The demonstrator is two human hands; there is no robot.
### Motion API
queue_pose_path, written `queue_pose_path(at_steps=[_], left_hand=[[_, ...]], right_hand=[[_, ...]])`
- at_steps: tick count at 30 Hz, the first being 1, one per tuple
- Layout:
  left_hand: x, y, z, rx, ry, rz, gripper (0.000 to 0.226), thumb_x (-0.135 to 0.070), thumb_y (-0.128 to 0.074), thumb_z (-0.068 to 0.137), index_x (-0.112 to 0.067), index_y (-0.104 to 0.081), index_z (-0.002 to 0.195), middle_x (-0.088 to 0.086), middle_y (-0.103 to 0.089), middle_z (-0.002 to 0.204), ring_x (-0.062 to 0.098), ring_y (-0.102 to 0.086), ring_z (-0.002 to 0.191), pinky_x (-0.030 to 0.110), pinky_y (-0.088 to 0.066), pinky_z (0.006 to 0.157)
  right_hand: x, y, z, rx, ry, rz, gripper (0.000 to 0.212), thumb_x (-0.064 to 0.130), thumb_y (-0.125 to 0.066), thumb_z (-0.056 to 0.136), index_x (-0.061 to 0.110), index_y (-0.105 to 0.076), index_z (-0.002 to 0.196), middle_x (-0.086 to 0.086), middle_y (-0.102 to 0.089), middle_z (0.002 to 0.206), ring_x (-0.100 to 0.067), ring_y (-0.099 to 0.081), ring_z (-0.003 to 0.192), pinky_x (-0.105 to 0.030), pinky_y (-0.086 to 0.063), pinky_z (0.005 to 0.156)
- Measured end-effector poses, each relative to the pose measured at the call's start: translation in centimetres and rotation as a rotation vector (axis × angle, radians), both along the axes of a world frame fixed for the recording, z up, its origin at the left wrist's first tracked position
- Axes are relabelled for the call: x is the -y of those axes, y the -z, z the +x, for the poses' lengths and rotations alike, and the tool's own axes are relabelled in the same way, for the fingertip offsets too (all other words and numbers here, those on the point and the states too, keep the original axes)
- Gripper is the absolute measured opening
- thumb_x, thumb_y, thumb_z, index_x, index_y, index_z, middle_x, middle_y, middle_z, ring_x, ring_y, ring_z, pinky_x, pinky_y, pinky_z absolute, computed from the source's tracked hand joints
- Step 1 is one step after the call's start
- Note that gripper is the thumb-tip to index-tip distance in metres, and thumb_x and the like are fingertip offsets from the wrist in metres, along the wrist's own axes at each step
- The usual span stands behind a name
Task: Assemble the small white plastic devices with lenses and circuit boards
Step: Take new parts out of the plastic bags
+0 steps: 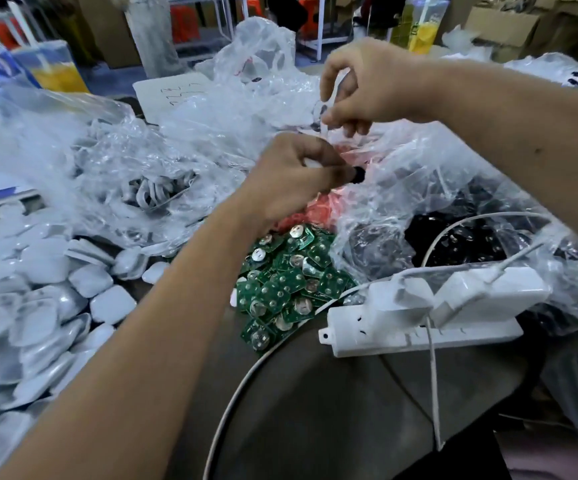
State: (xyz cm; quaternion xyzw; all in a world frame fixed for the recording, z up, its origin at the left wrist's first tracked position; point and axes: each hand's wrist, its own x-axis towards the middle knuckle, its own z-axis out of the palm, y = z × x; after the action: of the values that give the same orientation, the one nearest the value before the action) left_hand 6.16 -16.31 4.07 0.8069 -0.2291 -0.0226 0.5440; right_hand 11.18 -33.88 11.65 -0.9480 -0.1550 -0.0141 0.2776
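Left hand fingers curl round a small black part; right hand pinches a white piece (blurred), above green circuit boards.

Assembly workshop: heaped circuit boards

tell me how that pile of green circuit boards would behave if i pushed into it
The green circuit boards lie loose and overlapping, so they would probably slide and scatter, not move together. They look thin, flat and light, so unlikely to roll. Some near the table edge might drop off.
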Motion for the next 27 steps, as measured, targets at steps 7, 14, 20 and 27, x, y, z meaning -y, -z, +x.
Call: queue_pose_path(at_steps=[7,14,20,27], left_hand=[[-11.8,3.5,-2.9,0.171,-0.230,0.398,0.016,-0.023,-0.083,0.085,-0.014,-0.075,0.076,-0.009,-0.065,0.059,0.002,-0.056,0.051,0.019,-0.042,0.051],[-16.4,6.0,-5.5,0.078,-0.251,0.374,0.011,-0.018,-0.082,0.085,-0.022,-0.077,0.077,-0.016,-0.067,0.059,0.000,-0.060,0.049,0.020,-0.044,0.051],[-17.2,6.5,-5.0,0.086,-0.404,0.275,0.011,-0.030,-0.081,0.082,-0.021,-0.077,0.079,-0.006,-0.072,0.073,0.013,-0.069,0.071,0.029,-0.051,0.066],[-17.3,7.4,-4.4,-0.054,-0.648,-0.129,0.022,-0.022,-0.060,0.102,-0.007,-0.070,0.090,0.001,-0.068,0.067,0.016,-0.057,0.041,0.024,-0.042,0.042]], right_hand=[[-12.8,-2.3,-2.9,-0.007,-0.065,0.143,0.025,0.026,-0.060,0.106,0.005,-0.070,0.116,-0.008,-0.072,0.095,-0.019,-0.052,0.071,-0.021,-0.039,0.052],[-19.2,5.8,-6.9,-0.176,0.099,0.819,0.013,0.010,-0.074,0.096,0.004,-0.066,0.087,-0.017,-0.064,0.079,-0.012,-0.042,0.046,-0.024,-0.030,0.044],[-18.3,13.3,-8.2,-0.121,0.064,0.816,0.012,0.007,-0.082,0.087,0.017,-0.075,0.088,-0.002,-0.068,0.071,-0.021,-0.069,0.066,-0.043,-0.063,0.068],[-18.3,15.3,-8.5,-0.076,0.007,0.855,0.019,0.011,-0.073,0.096,0.009,-0.071,0.115,-0.004,-0.080,0.093,-0.015,-0.070,0.062,-0.021,-0.052,0.055]])
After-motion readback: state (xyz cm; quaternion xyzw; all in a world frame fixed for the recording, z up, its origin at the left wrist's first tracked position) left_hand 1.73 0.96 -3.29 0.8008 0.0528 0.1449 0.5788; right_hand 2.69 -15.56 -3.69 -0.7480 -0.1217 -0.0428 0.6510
